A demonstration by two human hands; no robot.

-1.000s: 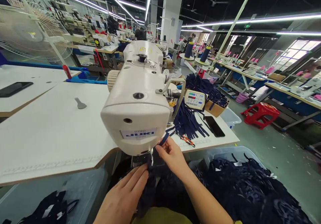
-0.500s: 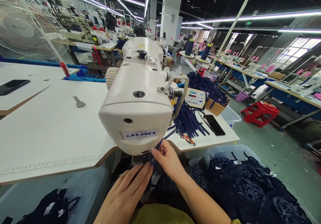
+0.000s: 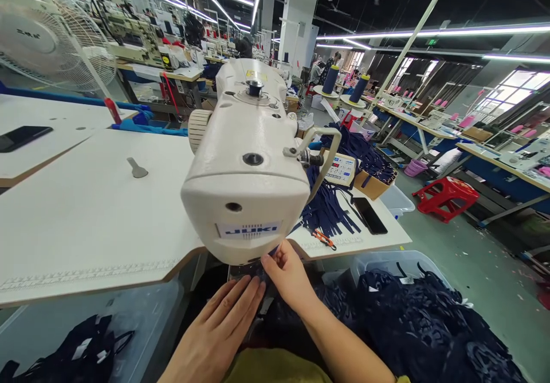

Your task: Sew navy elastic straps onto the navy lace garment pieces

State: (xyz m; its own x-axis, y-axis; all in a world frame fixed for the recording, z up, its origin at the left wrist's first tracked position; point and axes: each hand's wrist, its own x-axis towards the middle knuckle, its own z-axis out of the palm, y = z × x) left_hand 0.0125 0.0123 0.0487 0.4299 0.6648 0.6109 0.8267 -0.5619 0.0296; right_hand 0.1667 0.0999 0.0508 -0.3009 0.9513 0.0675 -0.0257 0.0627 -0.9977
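Note:
A white sewing machine [image 3: 244, 200] stands before me, its head hiding the needle area. My left hand [image 3: 223, 320] lies flat on dark navy fabric just below the machine head, fingers stretched out and close together. To its right, my right hand [image 3: 290, 274] pinches a navy strap between thumb and forefinger near the machine's lower edge. Most of the strap is hidden by the hand and the machine. Dark fabric hangs under both hands.
Navy straps [image 3: 324, 208], orange-handled thread snips [image 3: 323, 240], a phone [image 3: 369, 216] and a control panel [image 3: 339, 167] lie right of the machine. A bin of navy garments [image 3: 429, 326] stands at right, another bin [image 3: 150, 314] at lower left. A flat metal piece [image 3: 137, 169] rests on the table [image 3: 107, 217].
My view has shifted slightly, so the machine appears a little further right. Both hands stay close to the same spot, with less of the strap showing beside the right hand.

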